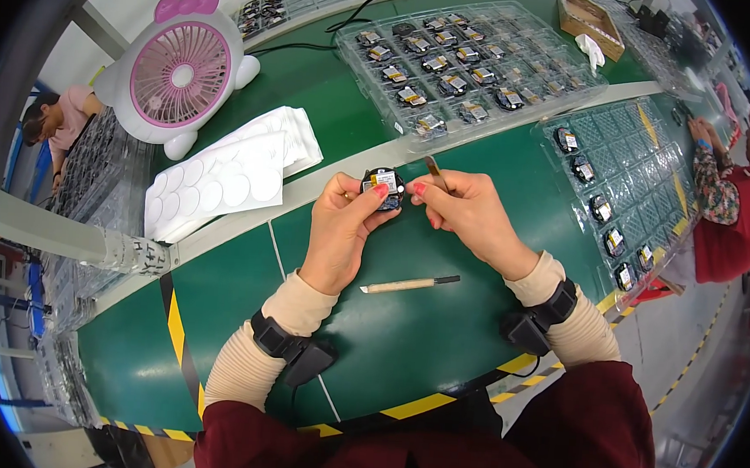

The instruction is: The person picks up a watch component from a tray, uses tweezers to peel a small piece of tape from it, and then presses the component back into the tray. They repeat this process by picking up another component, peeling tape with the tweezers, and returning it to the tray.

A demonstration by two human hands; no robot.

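My left hand (341,227) is closed on a small round black electronic module (382,182), with the thumb across its face. The module carries a silver and yellow labelled part. My right hand (468,210) is closed just to the right of it, thumb and forefinger pinched near its edge. From that grip a slim brown tool (436,173) sticks up; its working end is hidden by the fingers, so its kind cannot be made out. Below both hands, a beige-handled craft knife (406,284) with a dark end lies on the green table (419,350).
Behind my hands, a clear compartment tray (376,99) holds several modules; another tray (610,168) stands at right. Sheets of round white stickers (213,184) lie left, beside a pink and white fan (182,73). A wooden box (590,23) sits far right. Co-workers appear on both sides.
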